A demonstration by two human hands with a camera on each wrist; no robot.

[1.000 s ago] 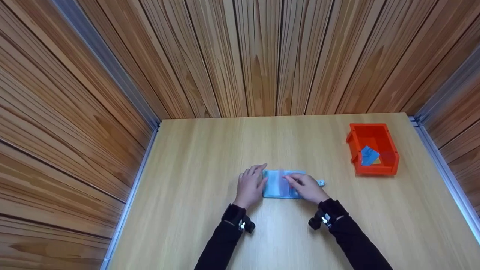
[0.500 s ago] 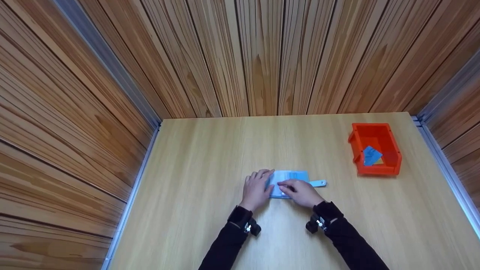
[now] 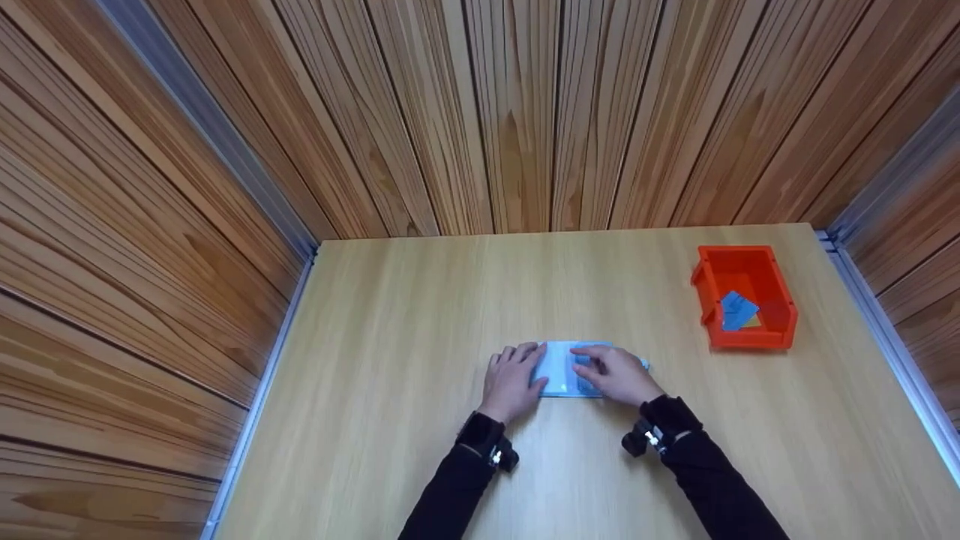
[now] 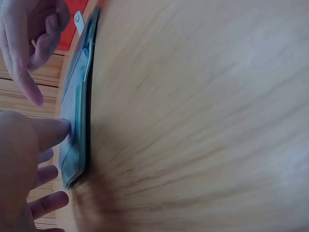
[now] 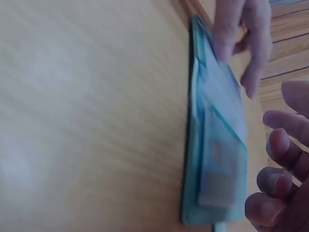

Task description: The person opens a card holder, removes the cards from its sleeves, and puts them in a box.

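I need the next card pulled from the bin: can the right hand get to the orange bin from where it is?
Probably yes. The right hand rests on the blue card holder; the orange bin stands open-topped to its right, with bare table between.

Both arms wear long black sleeves that reach the wrists. A small black camera unit with silver fittings is strapped under each wrist, and the left hand (image 3: 510, 379) and right hand (image 3: 619, 375) are bare.

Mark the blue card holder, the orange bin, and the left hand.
blue card holder (image 3: 559, 375), head view, bare top face between the hands
orange bin (image 3: 750, 339), head view, near front wall
left hand (image 3: 508, 379), head view, back of the hand
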